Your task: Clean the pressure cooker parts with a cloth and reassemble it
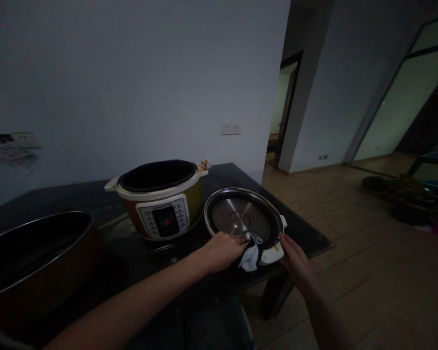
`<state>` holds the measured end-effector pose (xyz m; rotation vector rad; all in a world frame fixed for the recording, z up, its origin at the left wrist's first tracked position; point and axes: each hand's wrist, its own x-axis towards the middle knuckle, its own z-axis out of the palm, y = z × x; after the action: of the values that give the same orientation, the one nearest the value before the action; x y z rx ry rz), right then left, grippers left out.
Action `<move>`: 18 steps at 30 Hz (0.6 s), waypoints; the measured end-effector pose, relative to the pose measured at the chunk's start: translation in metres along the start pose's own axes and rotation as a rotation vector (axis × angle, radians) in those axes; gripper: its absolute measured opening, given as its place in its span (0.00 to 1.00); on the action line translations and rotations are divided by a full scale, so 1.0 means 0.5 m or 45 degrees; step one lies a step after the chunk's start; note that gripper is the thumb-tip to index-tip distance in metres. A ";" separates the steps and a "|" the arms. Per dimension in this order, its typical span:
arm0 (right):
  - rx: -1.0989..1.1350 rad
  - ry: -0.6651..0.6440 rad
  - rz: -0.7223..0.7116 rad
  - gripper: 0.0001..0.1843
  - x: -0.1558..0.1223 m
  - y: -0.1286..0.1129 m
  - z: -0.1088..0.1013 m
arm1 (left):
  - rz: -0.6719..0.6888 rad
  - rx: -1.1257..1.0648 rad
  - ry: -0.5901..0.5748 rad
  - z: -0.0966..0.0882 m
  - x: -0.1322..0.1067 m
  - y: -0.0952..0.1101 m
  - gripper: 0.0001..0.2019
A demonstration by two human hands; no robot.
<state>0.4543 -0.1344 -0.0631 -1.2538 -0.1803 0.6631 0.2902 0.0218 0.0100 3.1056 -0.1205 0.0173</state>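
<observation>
A round pressure-cooker lid (241, 218) lies upside down on the dark table (306, 238), its shiny metal inner plate facing up. My left hand (224, 250) is closed on a white cloth (251, 257) pressed against the lid's near rim. My right hand (294, 255) grips the lid's near right edge by its white handle part. Just left of the lid stands the open electric cooker base (160, 201), brown and cream, with a button panel at the front.
A large dark pot (32, 253) sits at the table's left front. The table's right corner ends near the lid. Beyond it lie a wooden floor, a doorway (286, 107) and dark objects (401, 194) on the floor at right.
</observation>
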 end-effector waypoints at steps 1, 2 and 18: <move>-0.007 -0.001 0.004 0.27 0.003 0.001 0.003 | 0.009 -0.002 0.008 0.005 0.001 -0.006 0.22; -0.003 -0.008 0.005 0.26 0.006 0.003 0.005 | 0.016 -0.005 0.017 0.009 0.002 -0.011 0.22; 0.143 0.003 -0.091 0.27 0.041 0.016 0.032 | 0.016 -0.426 0.252 0.005 -0.019 -0.048 0.28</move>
<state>0.4603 -0.1086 -0.0697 -1.1355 -0.1831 0.6019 0.2825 0.0465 0.0067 2.7505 -0.1223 0.2744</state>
